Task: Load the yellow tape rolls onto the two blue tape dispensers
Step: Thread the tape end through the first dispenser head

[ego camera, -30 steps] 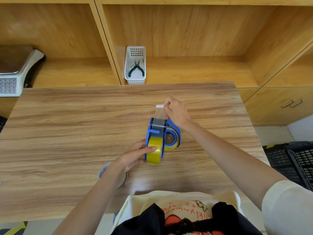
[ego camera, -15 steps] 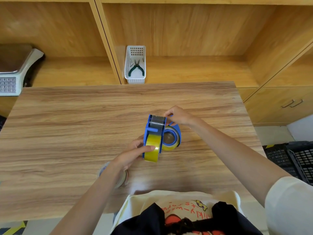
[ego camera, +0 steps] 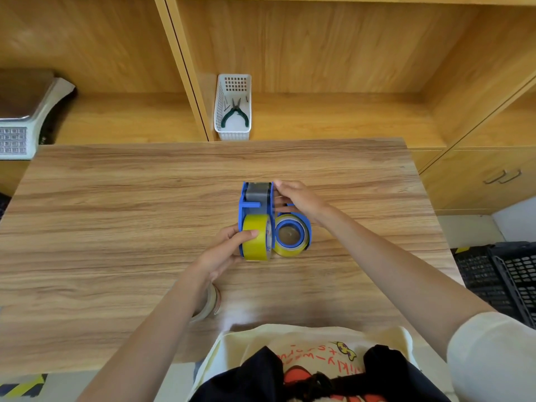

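Note:
Two blue tape dispensers sit side by side in the middle of the wooden table (ego camera: 116,227). The left dispenser (ego camera: 255,204) stands upright with a yellow tape roll (ego camera: 255,237) mounted in it. My left hand (ego camera: 229,250) grips that roll and the dispenser's left side. The right dispenser (ego camera: 293,235) lies flat with a second yellow roll (ego camera: 285,252) around its blue hub. My right hand (ego camera: 298,198) rests at the front end of the upright dispenser, fingers pressed against its right side near the grey roller.
A clear tape roll (ego camera: 210,306) lies partly hidden under my left forearm. A white basket (ego camera: 233,107) with pliers stands on the shelf behind the table. A weighing scale (ego camera: 26,111) is at far left. Black crates (ego camera: 499,274) sit on the floor at right.
My right hand, which held a tape strip pulled up above the dispenser, has come down to the dispenser's front end. The strip is no longer raised. My left hand stays put.

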{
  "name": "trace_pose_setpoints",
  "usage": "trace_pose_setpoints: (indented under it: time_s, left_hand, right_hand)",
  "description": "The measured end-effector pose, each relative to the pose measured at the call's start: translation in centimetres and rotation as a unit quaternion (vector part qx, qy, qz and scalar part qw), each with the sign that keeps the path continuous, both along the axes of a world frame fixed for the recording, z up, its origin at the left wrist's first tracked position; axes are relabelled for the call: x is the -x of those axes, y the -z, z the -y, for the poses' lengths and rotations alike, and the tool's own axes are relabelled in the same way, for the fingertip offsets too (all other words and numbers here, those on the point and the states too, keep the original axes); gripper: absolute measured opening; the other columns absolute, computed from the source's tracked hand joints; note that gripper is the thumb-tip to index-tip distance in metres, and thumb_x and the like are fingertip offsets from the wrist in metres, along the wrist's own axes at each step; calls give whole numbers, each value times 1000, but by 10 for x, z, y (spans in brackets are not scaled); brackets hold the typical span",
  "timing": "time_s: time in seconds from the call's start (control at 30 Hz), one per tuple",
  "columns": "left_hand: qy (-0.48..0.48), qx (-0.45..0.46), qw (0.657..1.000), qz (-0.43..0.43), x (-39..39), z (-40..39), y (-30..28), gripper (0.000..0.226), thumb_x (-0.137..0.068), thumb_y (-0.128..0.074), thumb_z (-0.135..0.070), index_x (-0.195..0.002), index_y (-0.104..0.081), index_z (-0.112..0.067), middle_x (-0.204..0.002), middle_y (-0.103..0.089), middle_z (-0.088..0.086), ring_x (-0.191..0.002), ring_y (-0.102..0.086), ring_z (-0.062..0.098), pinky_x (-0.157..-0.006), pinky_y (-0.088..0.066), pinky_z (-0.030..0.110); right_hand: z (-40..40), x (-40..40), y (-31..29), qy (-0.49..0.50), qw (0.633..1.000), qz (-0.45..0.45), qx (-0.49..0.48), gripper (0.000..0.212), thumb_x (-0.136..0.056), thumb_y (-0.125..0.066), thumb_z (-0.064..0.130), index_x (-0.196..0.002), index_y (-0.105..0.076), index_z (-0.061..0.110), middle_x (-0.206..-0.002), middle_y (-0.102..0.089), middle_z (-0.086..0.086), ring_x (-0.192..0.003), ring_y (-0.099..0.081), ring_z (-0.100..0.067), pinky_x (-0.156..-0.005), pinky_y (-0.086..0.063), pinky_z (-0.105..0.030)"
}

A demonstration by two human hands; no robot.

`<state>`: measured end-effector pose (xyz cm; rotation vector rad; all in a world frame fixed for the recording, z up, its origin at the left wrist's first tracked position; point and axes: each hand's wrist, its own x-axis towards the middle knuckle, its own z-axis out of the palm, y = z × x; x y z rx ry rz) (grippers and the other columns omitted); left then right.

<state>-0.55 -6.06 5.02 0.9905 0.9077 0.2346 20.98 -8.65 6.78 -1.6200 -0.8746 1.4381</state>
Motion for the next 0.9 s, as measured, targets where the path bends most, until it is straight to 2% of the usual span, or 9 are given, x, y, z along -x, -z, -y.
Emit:
trace_pose_setpoints:
  time_s: [0.1, 0.2, 0.33, 0.4, 0.53, 0.63, 0.73, 0.8, 0.9]
  left_hand:
    - [-7, 1, 1000, 5, 0, -6, 0, 11, -92, -64, -18, -100, -69, -13, -89, -78, 2, -83, -73, 16, -76, -60, 34]
    - [-21, 9, 1000, 7, 1, -10, 4, 24, -88, -67, -23, -108, -69, -10, -98, -77, 7, -89, -73, 19, -77, -60, 36]
    - [-29, -8, 1000, 6, 4, -10, 6, 28, -90, -64, -31, -107, -69, -10, -95, -76, 1, -87, -72, 14, -76, -60, 35]
    - [-27, -89, 995, -27, 7, -13, 8, 26, -94, -61, -32, -97, -64, -7, -88, -72, -2, -83, -68, 11, -76, -56, 30]
    - [-47, -300, 946, -117, 14, -24, 17, 23, -91, -67, -31, -108, -54, -21, -103, -66, -8, -94, -63, 7, -76, -48, 14]
    - [-7, -434, 877, -204, 22, -26, 23, 34, -93, -57, -49, -121, -51, -32, -113, -63, -11, -96, -67, 15, -76, -55, 38]
    - [31, -506, 818, -272, 25, -26, 24, 44, -92, -49, -59, -129, -49, -34, -124, -58, -9, -104, -64, 20, -73, -56, 45]
    - [47, -516, 804, -292, 26, -27, 25, 51, -89, -53, -61, -132, -48, -33, -126, -57, -5, -105, -64, 24, -73, -56, 46]
    - [73, -518, 793, -313, 30, -34, 35, 51, -90, -62, -44, -135, -48, -24, -124, -58, 3, -100, -64, 34, -72, -53, 45]
  right_hand:
    - [-1, 4, 3, -36, 999, -2, -1, 24, -99, -49, 46, -112, -64, 32, -108, -70, 11, -104, -67, -6, -98, -54, -32]
    - [-7, 7, 8, -42, 998, 37, -26, 25, -93, -66, 34, -117, -62, 31, -119, -68, 8, -117, -63, -10, -102, -50, -33]
    - [-13, 11, 9, -18, 998, 53, -41, 25, -95, -65, 23, -119, -63, 19, -99, -69, 10, -89, -67, -1, -75, -54, -16]
    - [-18, 12, 13, -14, 993, 109, -49, 27, -94, -66, 26, -117, -65, 13, -90, -69, 11, -80, -66, -1, -70, -50, -16]
    - [-35, 17, 27, -27, 974, 223, -36, 37, -91, -68, 36, -115, -67, 8, -103, -72, -1, -98, -67, -17, -84, -53, -33]
    - [-50, 28, 36, -34, 956, 292, -8, 54, -87, -66, 50, -118, -65, 7, -109, -72, -9, -101, -67, -25, -86, -53, -39]
    - [-63, 40, 39, -47, 934, 353, 2, 60, -89, -62, 53, -125, -60, 5, -83, -61, 3, -74, -58, -12, -66, -43, -33]
    - [-69, 48, 35, -77, 910, 407, 4, 53, -93, -58, 49, -128, -57, 9, -84, -58, 3, -74, -55, -15, -60, -33, -28]
    - [-79, 60, 38, -106, 882, 459, 20, 35, -94, -56, 50, -93, -52, 15, -67, -46, 3, -63, -48, -19, -49, -25, -29]
